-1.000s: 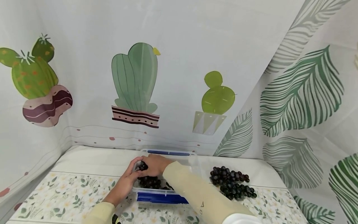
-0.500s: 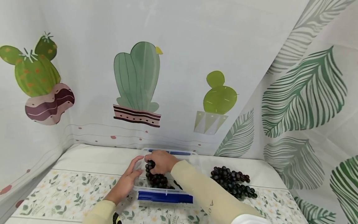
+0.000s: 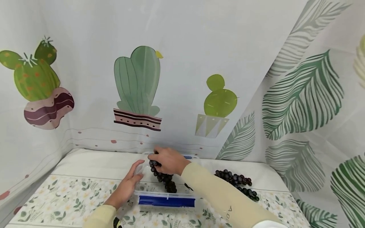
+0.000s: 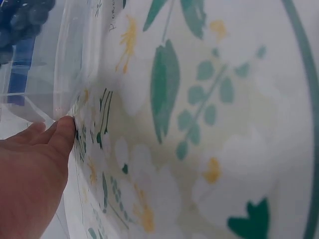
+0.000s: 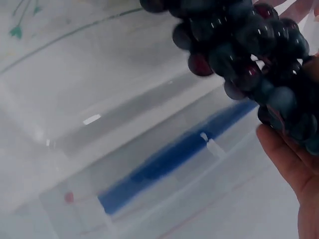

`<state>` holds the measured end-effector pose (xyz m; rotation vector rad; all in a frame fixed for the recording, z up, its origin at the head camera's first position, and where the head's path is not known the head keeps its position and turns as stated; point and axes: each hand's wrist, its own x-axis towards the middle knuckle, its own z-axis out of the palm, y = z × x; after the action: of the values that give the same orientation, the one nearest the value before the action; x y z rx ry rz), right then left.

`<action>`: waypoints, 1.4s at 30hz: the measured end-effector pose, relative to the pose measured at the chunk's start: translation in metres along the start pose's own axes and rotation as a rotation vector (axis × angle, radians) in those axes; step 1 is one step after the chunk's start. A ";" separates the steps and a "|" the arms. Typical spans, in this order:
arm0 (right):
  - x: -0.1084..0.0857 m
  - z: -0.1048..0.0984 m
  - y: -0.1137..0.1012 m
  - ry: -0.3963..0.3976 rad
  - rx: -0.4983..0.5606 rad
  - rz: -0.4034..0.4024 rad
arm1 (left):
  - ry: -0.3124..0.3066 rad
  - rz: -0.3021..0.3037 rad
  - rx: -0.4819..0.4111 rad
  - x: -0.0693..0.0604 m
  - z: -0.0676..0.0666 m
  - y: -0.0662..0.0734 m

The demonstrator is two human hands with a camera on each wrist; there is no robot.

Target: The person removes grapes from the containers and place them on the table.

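My right hand (image 3: 169,161) grips the upper end of a bunch of dark grapes (image 3: 164,178), which hangs down over a clear plastic box (image 3: 154,193) with blue latches. In the right wrist view, the grapes (image 5: 244,55) are raised above the box floor, with fingers (image 5: 286,154) against them. My left hand (image 3: 125,186) touches the box's left wall, thumb and fingers spread apart. Its fairly straight fingers (image 4: 62,132) meet the corner of the box in the left wrist view. A small dark piece (image 3: 188,186) shows beside the right sleeve; I cannot tell what it is.
More dark grapes (image 3: 233,178) lie on the table right of the box, partly hidden by the right forearm. Flower-patterned cloth (image 3: 74,199) covers the table. A curtain with cactus and leaf prints (image 3: 182,63) hangs close behind the box.
The right hand has drawn the bunch of grapes up and to the right, away from the box's left wall. The left hand has let go of the grapes and stays at that wall.
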<state>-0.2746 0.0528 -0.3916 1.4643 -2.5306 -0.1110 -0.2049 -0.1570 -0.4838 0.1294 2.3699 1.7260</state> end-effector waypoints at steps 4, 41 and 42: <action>-0.009 -0.007 0.000 0.094 -0.138 -0.044 | 0.006 -0.006 0.011 0.000 0.000 0.001; -0.050 -0.061 0.006 0.384 -0.418 -0.209 | -0.031 -0.028 -0.006 0.005 -0.002 0.001; -0.051 -0.063 0.006 0.383 -0.421 -0.211 | -0.031 -0.031 -0.006 0.005 -0.002 0.001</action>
<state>-0.2411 0.1023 -0.3366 1.4130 -1.9057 -0.3382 -0.2103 -0.1575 -0.4829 0.1175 2.3328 1.7043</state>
